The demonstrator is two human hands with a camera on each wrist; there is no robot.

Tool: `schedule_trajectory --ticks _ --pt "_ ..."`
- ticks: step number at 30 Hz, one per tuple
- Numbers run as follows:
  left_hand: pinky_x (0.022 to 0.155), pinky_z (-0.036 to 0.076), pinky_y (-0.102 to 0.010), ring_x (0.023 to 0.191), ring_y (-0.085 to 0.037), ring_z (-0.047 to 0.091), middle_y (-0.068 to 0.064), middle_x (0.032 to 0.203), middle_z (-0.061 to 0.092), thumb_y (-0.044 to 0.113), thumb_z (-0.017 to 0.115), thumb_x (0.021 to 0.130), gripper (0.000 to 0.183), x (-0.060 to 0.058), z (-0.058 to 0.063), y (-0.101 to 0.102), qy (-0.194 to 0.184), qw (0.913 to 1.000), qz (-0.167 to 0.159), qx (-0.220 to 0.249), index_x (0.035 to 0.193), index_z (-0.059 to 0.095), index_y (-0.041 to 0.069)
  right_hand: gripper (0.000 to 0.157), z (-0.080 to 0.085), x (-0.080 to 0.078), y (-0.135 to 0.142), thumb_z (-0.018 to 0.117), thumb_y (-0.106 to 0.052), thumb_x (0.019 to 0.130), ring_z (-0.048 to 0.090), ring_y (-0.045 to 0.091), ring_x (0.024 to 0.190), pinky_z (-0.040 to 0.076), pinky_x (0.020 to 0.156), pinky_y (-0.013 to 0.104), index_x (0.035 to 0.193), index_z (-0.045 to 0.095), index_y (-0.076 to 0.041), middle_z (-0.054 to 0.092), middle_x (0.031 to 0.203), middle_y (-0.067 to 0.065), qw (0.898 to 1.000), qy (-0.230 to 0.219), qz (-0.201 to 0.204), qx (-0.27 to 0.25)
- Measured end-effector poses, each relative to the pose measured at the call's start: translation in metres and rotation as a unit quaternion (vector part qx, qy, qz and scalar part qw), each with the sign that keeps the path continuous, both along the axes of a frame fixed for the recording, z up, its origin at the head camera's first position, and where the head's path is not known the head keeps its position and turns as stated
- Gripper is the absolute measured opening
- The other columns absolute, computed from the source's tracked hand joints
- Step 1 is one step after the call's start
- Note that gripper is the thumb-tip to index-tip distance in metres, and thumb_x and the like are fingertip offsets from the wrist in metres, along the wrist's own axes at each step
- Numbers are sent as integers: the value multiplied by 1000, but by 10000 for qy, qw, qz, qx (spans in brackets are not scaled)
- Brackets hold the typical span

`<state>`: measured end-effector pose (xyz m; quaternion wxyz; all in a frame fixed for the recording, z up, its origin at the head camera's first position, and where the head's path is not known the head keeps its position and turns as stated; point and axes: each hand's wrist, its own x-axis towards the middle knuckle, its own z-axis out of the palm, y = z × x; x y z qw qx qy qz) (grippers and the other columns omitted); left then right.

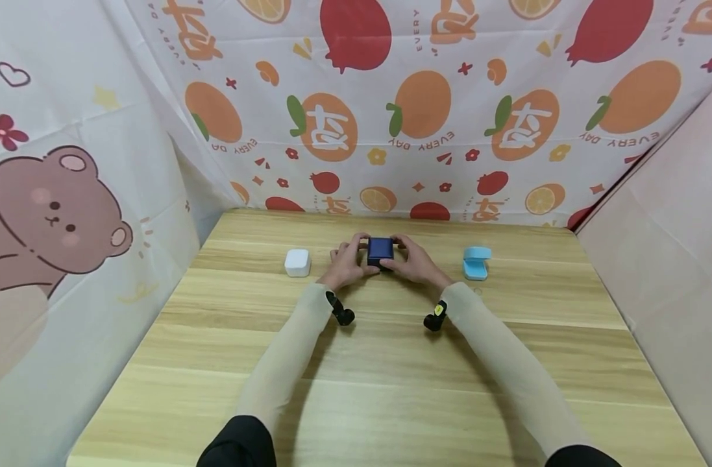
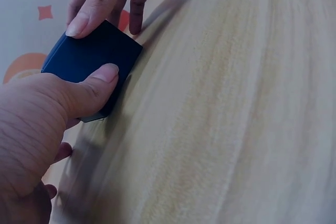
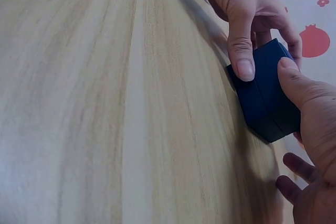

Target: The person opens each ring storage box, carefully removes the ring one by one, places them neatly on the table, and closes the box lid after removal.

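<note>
A small dark blue hinged box [image 1: 380, 248], like a ring box, stands closed near the back middle of the table. My left hand [image 1: 345, 264] grips its left side, and my right hand [image 1: 417, 262] holds its right side. In the right wrist view, a seam runs across the blue box [image 3: 265, 95]. The left thumb [image 3: 244, 69] presses below that seam, while the right thumb [image 3: 290, 72] lies on the lid part. The left wrist view shows both thumbs on the front of the box [image 2: 97, 59]; the fingers behind it are partly hidden.
A white rounded box [image 1: 298, 263] stands closed to the left. On the right, a light blue box [image 1: 476, 264] has its lid up. A faint small ring-like thing [image 1: 478, 291] lies in front of it. A fruit-print cloth [image 1: 367, 175] hangs behind the wooden table [image 1: 391, 389].
</note>
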<state>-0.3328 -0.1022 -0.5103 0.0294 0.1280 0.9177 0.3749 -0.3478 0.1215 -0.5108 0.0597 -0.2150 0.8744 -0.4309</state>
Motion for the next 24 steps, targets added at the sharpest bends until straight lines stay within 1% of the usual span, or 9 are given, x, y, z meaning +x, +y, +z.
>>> schedule_trajectory --ticks 10,17,19,24 --pt "102 21 -50 125 -33 44 -13 149 57 33 83 86 84 1 -1 0 156 9998 -50 -106 152 32 19 70 -2 -1 -1 74 -36 93 55 37 133 45 111 51 150 41 -12 52 150 14 9998 2 13 -196" --pt "102 20 -51 126 -34 44 -15 148 58 30 84 85 85 0 -1 -1 230 9996 -78 -174 152 33 18 72 -2 -1 -1 73 -34 94 55 36 134 43 114 48 153 40 -8 51 152 15 9996 76 171 -234" --pt "102 20 -51 126 -34 44 -15 149 57 30 83 85 85 0 -1 -2 238 9995 -73 -198 152 32 18 74 -1 -1 -1 73 -34 94 54 37 134 43 113 50 154 39 -8 50 154 15 9996 62 175 -197" --pt "104 20 -51 127 -34 43 -14 149 57 30 83 85 85 -1 1 -1 218 9994 -105 -229 152 32 19 76 0 -4 1 74 -38 93 55 39 131 44 110 55 155 40 -13 50 154 15 9999 -27 93 -36"
